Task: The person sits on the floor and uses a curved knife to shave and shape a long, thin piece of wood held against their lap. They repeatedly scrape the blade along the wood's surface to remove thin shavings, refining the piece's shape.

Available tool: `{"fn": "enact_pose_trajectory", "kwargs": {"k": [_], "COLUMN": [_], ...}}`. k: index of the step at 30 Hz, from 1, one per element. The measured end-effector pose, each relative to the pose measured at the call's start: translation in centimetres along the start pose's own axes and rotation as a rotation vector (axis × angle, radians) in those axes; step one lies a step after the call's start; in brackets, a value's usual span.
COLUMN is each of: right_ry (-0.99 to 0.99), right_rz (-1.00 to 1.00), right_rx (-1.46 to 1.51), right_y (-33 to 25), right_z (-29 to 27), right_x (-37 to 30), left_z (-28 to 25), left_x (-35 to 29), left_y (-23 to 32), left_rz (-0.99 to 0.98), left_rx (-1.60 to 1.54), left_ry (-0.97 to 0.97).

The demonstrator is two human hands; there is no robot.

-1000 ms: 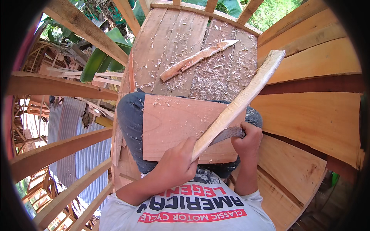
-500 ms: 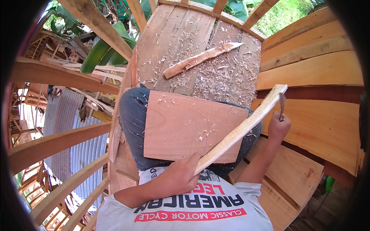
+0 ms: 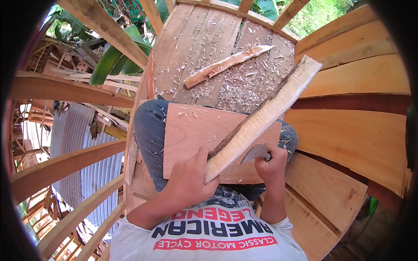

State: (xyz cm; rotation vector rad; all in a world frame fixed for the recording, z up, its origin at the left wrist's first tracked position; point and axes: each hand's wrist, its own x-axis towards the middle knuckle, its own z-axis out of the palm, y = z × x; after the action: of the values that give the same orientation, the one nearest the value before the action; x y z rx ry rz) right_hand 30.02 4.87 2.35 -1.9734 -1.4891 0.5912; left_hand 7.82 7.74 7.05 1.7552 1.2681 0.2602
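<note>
Slanting over the board (image 3: 187, 130), the stick (image 3: 265, 115) has its near end in the left hand (image 3: 187, 176), fingers curled round it. By the board's right edge, the right hand (image 3: 271, 166), fingers closed, holds the knife (image 3: 256, 152).

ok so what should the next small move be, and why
Probably roll the wood piece in the left hand so its dark, rough edge faces the curved knife. That edge lies on the side away from the blade held in the right hand, while the face turned upward is already pale.
</note>
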Motion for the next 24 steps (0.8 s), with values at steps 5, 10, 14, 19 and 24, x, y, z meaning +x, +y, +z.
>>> {"fn": "enact_pose_trajectory", "kwargs": {"k": [5,10,14,19,24], "right_ry": [0.076,0.251,0.376,0.297,0.037], "right_rz": [-0.047,0.138,0.252,0.202,0.020], "right_rx": [-0.181,-0.005,-0.032,0.023,-0.033], "right_y": [0.6,2.4,6.0,5.2,2.3], "right_z": [-0.7,-1.6,-4.1,-4.3,-0.4], "right_x": [0.9,2.8,4.4,2.9,0.5], "left_z": [1.2,1.7,2.4,2.6,1.2], "left_x": [-0.6,-1.6,-2.9,-2.8,-1.4], "left_y": [-0.2,-0.2,-0.8,-1.8,-0.9], "left_rz": [0.056,0.029,-0.033,-0.071,-0.035], "left_rx": [-0.042,-0.084,-0.100,-0.105,-0.109], "left_ry": [-0.032,-0.160,-0.275,-0.224,-0.129]}}
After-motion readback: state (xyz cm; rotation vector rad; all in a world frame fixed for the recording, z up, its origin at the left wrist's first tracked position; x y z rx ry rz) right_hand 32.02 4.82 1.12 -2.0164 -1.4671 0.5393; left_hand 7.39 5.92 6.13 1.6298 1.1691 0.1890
